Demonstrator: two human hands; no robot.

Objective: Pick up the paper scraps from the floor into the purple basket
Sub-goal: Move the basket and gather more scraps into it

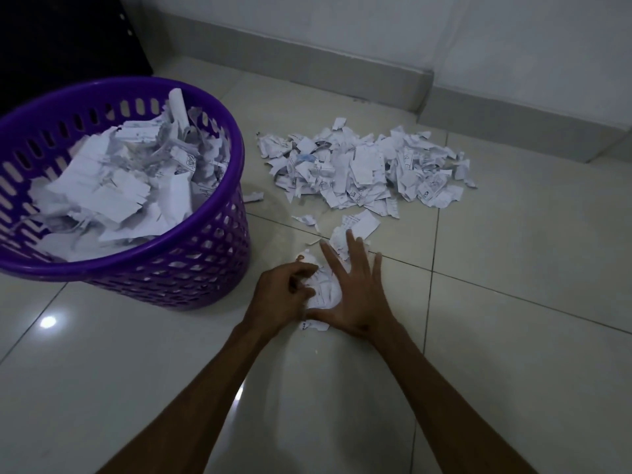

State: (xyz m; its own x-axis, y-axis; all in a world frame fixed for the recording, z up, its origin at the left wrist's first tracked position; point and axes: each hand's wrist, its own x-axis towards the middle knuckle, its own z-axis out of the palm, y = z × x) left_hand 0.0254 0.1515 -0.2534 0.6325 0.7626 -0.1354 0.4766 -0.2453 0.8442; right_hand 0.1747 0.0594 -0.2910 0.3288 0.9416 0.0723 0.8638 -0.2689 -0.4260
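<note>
the left hand (284, 295) curls closed on a small clump of scraps (323, 292) while the right hand (355, 289) lies open, corralling them; the purple basket (205, 254) waits just left, the big pile (362, 165) beyond on the floor (513, 302).

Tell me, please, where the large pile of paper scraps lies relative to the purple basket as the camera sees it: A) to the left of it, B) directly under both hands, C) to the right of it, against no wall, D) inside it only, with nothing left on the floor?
C: the large pile lies on the tiled floor to the right of the purple basket, beyond both hands and short of the wall's skirting.
</note>
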